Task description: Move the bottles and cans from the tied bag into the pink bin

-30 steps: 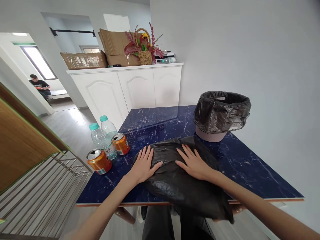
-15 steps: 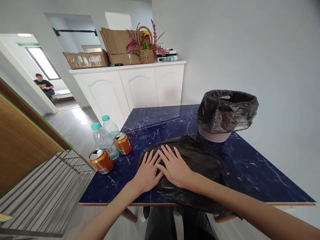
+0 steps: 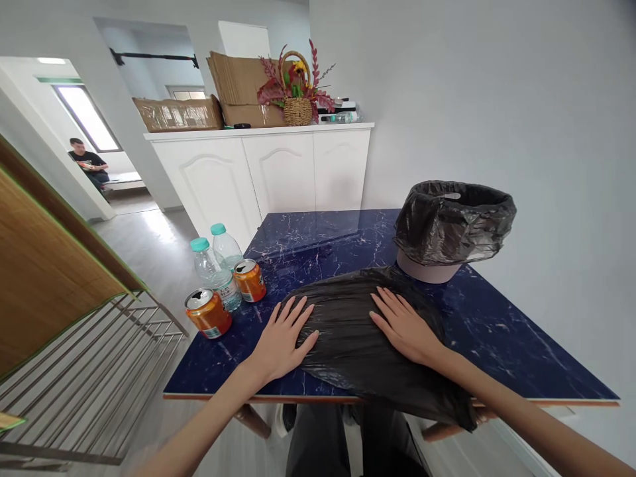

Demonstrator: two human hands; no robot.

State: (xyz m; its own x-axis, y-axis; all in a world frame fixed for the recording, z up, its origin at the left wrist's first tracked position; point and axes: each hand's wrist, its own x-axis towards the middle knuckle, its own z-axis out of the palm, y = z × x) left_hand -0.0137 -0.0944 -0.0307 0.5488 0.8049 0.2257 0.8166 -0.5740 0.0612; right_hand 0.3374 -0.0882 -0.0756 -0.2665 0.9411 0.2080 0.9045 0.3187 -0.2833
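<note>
A black plastic bag lies flattened on the dark blue marble-patterned table, its near end drooping over the front edge. My left hand lies flat on the bag's left edge, fingers spread. My right hand presses flat on the bag's right part, fingers stretched out. Neither hand grips anything. Behind the bag stands a small bin lined with another black bag.
At the table's left edge stand two orange drink cans and two water bottles with teal caps. A metal rail runs at the left. White cabinets hold cardboard and a flower basket. A person sits far back left.
Half a second ago my hands were together on the bag's left part; my right hand has slid to the right across the bag, and the plastic lies flatter. The left hand stays put.
</note>
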